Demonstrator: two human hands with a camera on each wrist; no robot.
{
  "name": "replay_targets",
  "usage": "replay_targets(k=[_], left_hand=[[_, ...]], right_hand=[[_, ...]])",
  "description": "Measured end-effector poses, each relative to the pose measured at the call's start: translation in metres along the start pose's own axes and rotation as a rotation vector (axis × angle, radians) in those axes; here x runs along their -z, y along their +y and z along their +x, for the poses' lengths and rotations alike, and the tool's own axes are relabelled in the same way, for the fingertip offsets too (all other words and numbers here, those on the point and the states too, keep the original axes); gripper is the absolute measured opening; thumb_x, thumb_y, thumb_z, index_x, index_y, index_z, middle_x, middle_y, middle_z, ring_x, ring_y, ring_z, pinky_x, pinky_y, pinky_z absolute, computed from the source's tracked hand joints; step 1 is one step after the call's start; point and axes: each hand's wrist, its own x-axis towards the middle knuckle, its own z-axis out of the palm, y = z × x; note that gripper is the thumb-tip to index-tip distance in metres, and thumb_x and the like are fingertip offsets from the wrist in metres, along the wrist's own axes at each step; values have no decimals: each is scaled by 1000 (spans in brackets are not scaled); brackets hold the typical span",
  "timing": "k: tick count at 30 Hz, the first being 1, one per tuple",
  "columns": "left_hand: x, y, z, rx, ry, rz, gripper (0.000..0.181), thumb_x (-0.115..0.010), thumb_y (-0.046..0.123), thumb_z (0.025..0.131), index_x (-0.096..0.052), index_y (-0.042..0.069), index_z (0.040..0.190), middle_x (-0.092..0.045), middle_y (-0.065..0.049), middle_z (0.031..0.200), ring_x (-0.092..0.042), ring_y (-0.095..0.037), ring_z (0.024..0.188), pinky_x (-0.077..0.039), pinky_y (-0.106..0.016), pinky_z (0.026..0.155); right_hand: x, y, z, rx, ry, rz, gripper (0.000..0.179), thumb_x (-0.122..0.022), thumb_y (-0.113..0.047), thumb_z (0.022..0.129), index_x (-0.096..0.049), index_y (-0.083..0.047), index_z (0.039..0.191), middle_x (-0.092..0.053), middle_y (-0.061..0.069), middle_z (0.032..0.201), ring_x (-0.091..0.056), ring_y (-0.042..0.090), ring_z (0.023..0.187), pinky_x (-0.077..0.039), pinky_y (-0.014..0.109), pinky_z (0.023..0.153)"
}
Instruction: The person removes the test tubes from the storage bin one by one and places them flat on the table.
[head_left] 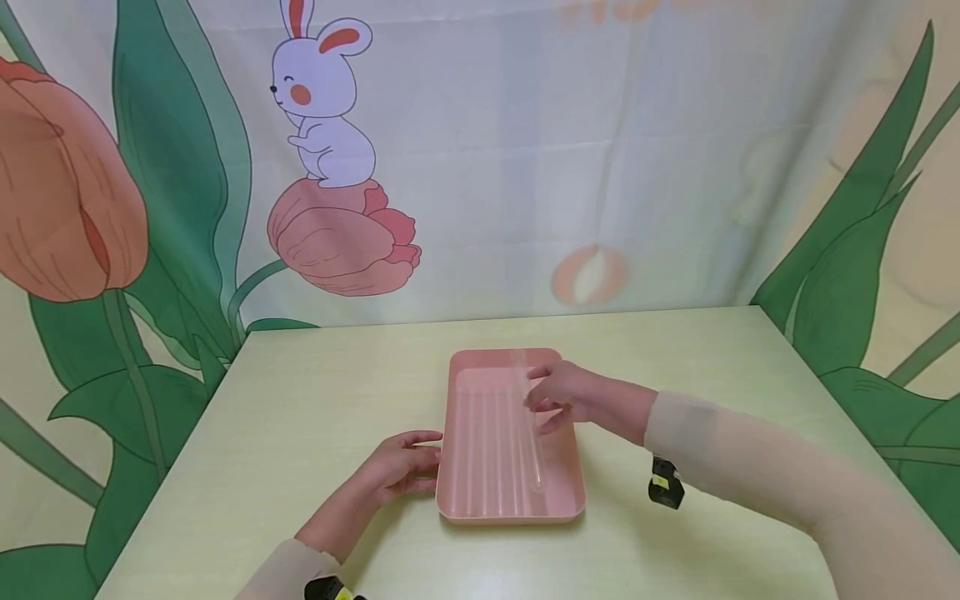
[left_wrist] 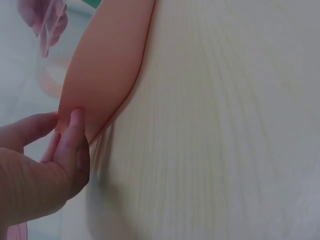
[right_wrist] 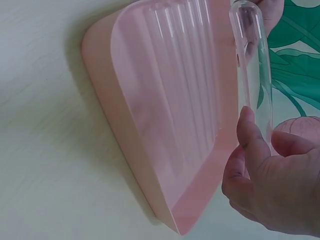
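A pink rectangular tray (head_left: pixel 564 467) lies lengthwise before me, with several clear test tubes (head_left: pixel 483 450) side by side in it. My right hand (head_left: pixel 564 393) pinches another clear glass test tube (right_wrist: pixel 260 75) between thumb and fingers. That tube is raised above the tray's right part and tilted, its rounded end toward me. At the tray's left side, my left hand (head_left: pixel 405 467) touches the outer wall and rim with its fingertips. In the left wrist view those fingers (left_wrist: pixel 75 125) rest against the wall, not wrapped around it.
The pale wood-grain table (head_left: pixel 322 400) carries the tray near its middle. Behind it hangs a printed cloth (head_left: pixel 480 167) with a rabbit and tulips, and more of the print runs down both sides. A small black device (head_left: pixel 665 483) is strapped at the right wrist.
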Motion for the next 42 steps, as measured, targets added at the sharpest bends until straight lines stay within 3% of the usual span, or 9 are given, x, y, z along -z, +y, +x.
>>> replay_targets(k=[4,8,25,42], left_hand=[[-1,-1,1,-2,3,-2,44,-62,2,98,-53,-4,141,-77,-6,103,-72,-15,89,-65,-31,73],[-1,-1,0,0,13,-5,44,-62,2,98,-54,-4,141,-77,-6,102,-73,-16,89,-65,-32,73],[0,-2,2,-4,2,-16,45,-62,2,98,-53,-4,142,-77,-4,101,-73,-14,88,-64,-30,70],[0,-4,1,-16,-23,-20,47,-61,2,99,-50,-6,144,-77,-8,106,-73,-15,89,-64,-31,70]], right_hand=[[8,-4,-8,47,-38,-12,57,-58,8,91,-38,1,145,-53,3,90,-53,14,81,-62,33,65],[17,-11,-16,58,-59,-15,63,-57,6,93,-35,0,151,-54,2,92,-52,11,78,-63,31,66],[56,-24,-43,89,-77,-16,68,-53,1,99,-24,-1,161,-56,0,98,-55,13,96,-64,30,76],[88,-26,-62,105,-58,-25,67,-54,-8,105,-20,-2,162,-57,-1,101,-59,10,95,-64,30,82]])
